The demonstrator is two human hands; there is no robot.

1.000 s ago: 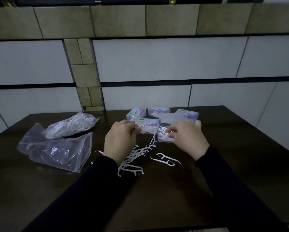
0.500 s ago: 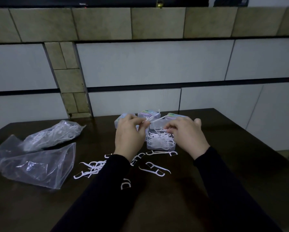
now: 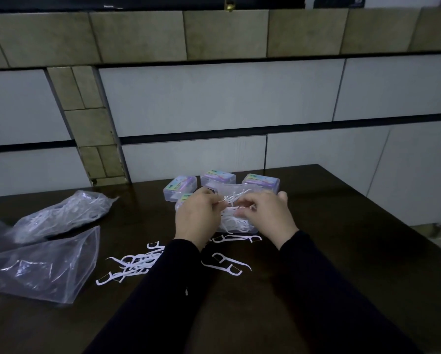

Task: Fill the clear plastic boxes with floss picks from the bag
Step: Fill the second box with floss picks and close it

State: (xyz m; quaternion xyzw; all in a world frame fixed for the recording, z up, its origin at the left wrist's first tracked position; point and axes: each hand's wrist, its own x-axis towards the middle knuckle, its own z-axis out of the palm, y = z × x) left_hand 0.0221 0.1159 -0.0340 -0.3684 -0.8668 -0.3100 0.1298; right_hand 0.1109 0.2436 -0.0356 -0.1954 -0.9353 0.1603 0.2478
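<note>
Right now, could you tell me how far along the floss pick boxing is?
Partly done. Four closed boxes stand at the back, apparently finished. In hand: the left hand and right hand hold floss picks over the open box, already holding a pile. Left: loose picks on the table and more in the bag.

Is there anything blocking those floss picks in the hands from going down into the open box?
Nothing visible does. The left hand and right hand pinch a bunch of floss picks right above the open box, whose lid is up and which already holds picks.
</note>
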